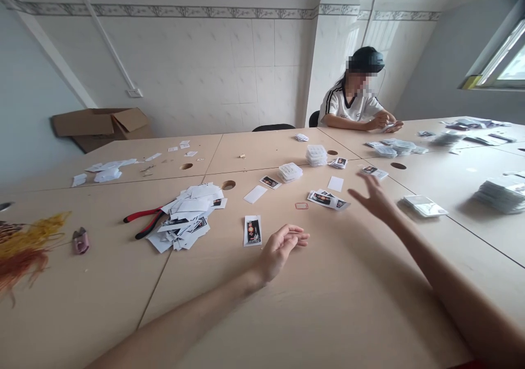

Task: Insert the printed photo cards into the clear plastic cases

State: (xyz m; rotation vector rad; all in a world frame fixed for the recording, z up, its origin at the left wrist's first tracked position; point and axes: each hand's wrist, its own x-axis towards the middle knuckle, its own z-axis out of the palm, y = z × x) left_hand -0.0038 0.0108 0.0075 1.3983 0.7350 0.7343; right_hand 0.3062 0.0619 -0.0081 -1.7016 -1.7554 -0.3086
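Photo card (252,230) at 10 o'clock of L hand (279,254), L fingers (296,235) loosely curled, empty. R hand (375,200): R fingers (361,193) spread, empty, photo slips (328,199) at 9 o'clock. Light, flimsy: pinch by edge.

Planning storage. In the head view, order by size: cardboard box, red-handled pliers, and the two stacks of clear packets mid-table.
1. Cardboard box
2. Red-handled pliers
3. Left stack of clear packets and right stack of clear packets: they look alike, so unranked.
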